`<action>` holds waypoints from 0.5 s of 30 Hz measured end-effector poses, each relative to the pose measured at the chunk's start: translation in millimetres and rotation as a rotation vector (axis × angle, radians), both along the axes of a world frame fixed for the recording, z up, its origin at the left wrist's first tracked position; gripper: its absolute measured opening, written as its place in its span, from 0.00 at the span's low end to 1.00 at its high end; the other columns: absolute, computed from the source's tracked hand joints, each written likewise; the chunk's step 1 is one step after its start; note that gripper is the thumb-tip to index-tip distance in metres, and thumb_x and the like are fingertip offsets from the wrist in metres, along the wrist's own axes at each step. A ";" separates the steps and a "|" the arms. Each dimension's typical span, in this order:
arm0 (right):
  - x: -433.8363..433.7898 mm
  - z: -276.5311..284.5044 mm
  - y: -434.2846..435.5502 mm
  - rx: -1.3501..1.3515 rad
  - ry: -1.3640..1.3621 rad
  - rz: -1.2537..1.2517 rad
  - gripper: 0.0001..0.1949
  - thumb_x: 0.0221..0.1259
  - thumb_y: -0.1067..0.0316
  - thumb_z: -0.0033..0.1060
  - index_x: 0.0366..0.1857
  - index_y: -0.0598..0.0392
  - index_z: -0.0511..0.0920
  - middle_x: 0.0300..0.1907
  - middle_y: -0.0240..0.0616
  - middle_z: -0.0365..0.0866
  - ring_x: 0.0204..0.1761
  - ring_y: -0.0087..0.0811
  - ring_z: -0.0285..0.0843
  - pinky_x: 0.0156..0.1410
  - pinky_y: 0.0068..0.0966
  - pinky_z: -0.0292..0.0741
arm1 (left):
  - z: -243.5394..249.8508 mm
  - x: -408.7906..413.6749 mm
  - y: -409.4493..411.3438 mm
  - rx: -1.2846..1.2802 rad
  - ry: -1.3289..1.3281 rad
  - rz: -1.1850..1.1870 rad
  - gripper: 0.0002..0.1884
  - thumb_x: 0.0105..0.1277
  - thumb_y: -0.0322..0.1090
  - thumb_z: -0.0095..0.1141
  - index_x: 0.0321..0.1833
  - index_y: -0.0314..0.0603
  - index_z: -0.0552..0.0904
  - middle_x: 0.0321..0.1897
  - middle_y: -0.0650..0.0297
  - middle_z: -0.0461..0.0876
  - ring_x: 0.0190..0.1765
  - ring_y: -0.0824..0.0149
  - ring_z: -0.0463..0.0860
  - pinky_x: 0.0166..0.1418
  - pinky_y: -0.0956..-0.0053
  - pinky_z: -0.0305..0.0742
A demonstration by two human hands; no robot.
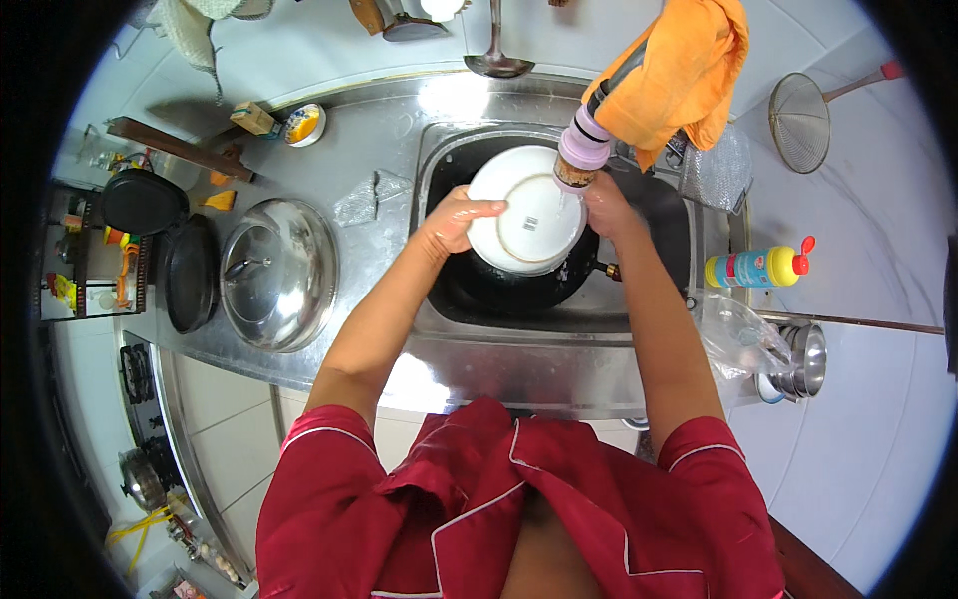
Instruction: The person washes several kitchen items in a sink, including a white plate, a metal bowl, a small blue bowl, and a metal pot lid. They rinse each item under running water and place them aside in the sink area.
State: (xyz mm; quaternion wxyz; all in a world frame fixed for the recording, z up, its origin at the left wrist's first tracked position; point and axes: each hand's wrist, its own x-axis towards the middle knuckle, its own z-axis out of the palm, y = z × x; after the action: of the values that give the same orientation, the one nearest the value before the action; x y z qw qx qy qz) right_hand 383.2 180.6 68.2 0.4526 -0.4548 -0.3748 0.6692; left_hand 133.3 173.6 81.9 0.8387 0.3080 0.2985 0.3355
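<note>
A white plate (516,239) is held bottom up over the sink, beneath a pink faucet filter (582,146) from which water seems to run. My left hand (456,219) grips its left edge, thumb across the underside. At the plate's right edge is my right hand (610,204), wet and partly hidden behind the filter; its fingers seem to be at the rim. Below the plate a black wok (524,292) lies in the steel sink (658,262), its handle pointing right. An orange cloth (685,75) hangs over the faucet pipe.
Left of the sink stand a domed steel lid (281,277), a black pan (191,273) and a small bowl (304,125). On the right are a yellow detergent bottle (756,267), a wire rack (716,168), a plastic bag (741,337) and stacked steel bowls (808,361). A ladle (499,66) hangs behind.
</note>
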 end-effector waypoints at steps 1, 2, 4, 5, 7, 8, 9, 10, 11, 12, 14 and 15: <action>11.0 -3.4 -9.4 -0.134 0.286 0.115 0.23 0.56 0.68 0.65 0.56 0.60 0.73 0.51 0.43 0.80 0.52 0.40 0.79 0.59 0.37 0.73 | -8.3 -6.5 4.3 -0.026 -0.085 -0.011 0.18 0.59 0.27 0.62 0.52 0.28 0.79 0.46 0.53 0.83 0.47 0.60 0.84 0.53 0.63 0.80; 18.7 -7.4 -18.9 -0.267 0.575 0.223 0.24 0.56 0.70 0.64 0.58 0.59 0.72 0.53 0.43 0.79 0.55 0.40 0.78 0.61 0.39 0.73 | -17.4 -9.7 5.7 -0.045 -0.154 -0.003 0.19 0.60 0.28 0.61 0.54 0.28 0.78 0.47 0.53 0.83 0.47 0.59 0.84 0.54 0.62 0.80; 10.3 -2.5 -34.6 -0.208 0.712 0.258 0.25 0.57 0.73 0.60 0.61 0.59 0.69 0.57 0.44 0.76 0.59 0.42 0.75 0.64 0.44 0.71 | -28.5 -5.4 16.3 -0.052 -0.217 0.021 0.21 0.62 0.32 0.60 0.55 0.28 0.76 0.47 0.52 0.83 0.48 0.58 0.84 0.54 0.61 0.80; 2.1 -1.4 -43.1 -0.180 0.785 0.279 0.26 0.57 0.75 0.59 0.62 0.58 0.67 0.58 0.45 0.75 0.60 0.42 0.74 0.66 0.47 0.69 | -36.8 -4.1 25.3 0.001 -0.110 -0.010 0.25 0.65 0.38 0.57 0.60 0.28 0.72 0.54 0.49 0.78 0.52 0.56 0.82 0.59 0.60 0.77; -9.3 -0.6 -48.2 -0.153 0.719 0.126 0.25 0.57 0.76 0.58 0.61 0.59 0.68 0.57 0.44 0.76 0.59 0.43 0.75 0.65 0.48 0.69 | -35.0 16.5 33.9 -0.115 0.040 0.210 0.25 0.62 0.45 0.62 0.52 0.27 0.77 0.46 0.50 0.83 0.46 0.59 0.85 0.53 0.66 0.79; -17.5 1.9 -47.9 -0.133 0.684 0.061 0.25 0.56 0.77 0.59 0.61 0.59 0.68 0.56 0.44 0.76 0.58 0.42 0.75 0.65 0.48 0.70 | -36.3 21.2 40.7 -0.002 0.282 0.224 0.28 0.62 0.50 0.59 0.51 0.26 0.77 0.46 0.48 0.82 0.47 0.57 0.84 0.53 0.65 0.79; -23.5 4.1 -49.5 -0.114 0.647 -0.001 0.25 0.56 0.77 0.59 0.60 0.59 0.68 0.55 0.43 0.77 0.57 0.42 0.76 0.64 0.47 0.70 | -40.0 23.3 47.3 0.110 0.523 0.236 0.32 0.62 0.55 0.57 0.51 0.25 0.77 0.47 0.46 0.82 0.48 0.54 0.84 0.53 0.64 0.78; -26.6 4.6 -49.2 -0.118 0.585 -0.036 0.24 0.56 0.78 0.59 0.59 0.60 0.69 0.54 0.43 0.77 0.56 0.41 0.77 0.63 0.45 0.71 | -35.6 26.7 51.6 0.227 0.766 0.249 0.36 0.63 0.60 0.55 0.51 0.24 0.77 0.47 0.44 0.82 0.48 0.52 0.84 0.53 0.64 0.77; -29.3 4.3 -49.6 -0.122 0.522 -0.068 0.23 0.55 0.78 0.59 0.58 0.61 0.70 0.53 0.42 0.78 0.55 0.40 0.77 0.62 0.43 0.72 | -32.8 38.3 51.5 0.432 1.200 0.240 0.43 0.63 0.69 0.43 0.53 0.23 0.75 0.47 0.38 0.80 0.52 0.44 0.80 0.56 0.59 0.74; -34.8 4.8 -47.9 -0.124 0.464 -0.092 0.23 0.55 0.79 0.59 0.58 0.61 0.70 0.52 0.41 0.78 0.54 0.39 0.78 0.61 0.41 0.73 | -32.7 51.9 48.1 0.432 1.186 0.337 0.45 0.64 0.70 0.38 0.57 0.23 0.72 0.50 0.35 0.77 0.56 0.38 0.76 0.60 0.54 0.71; -41.3 10.4 -55.3 -0.084 0.356 -0.083 0.22 0.54 0.79 0.61 0.55 0.62 0.72 0.51 0.40 0.79 0.52 0.36 0.79 0.59 0.37 0.74 | -23.9 77.6 38.3 0.597 1.219 0.515 0.40 0.66 0.63 0.41 0.61 0.24 0.68 0.56 0.35 0.72 0.61 0.39 0.71 0.62 0.53 0.69; -43.1 13.8 -55.0 -0.054 0.306 -0.076 0.21 0.54 0.79 0.61 0.54 0.62 0.73 0.50 0.39 0.79 0.52 0.34 0.79 0.58 0.35 0.74 | -26.4 85.8 34.6 0.684 1.203 0.566 0.39 0.67 0.60 0.44 0.64 0.24 0.65 0.61 0.35 0.68 0.66 0.39 0.66 0.68 0.53 0.62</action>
State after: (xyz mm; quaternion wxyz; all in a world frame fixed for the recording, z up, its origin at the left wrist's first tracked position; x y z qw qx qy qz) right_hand 340.1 125.6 81.9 0.5169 -0.3735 -0.2658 0.7230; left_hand 219.1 208.2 55.5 0.2699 0.5933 0.6526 0.3862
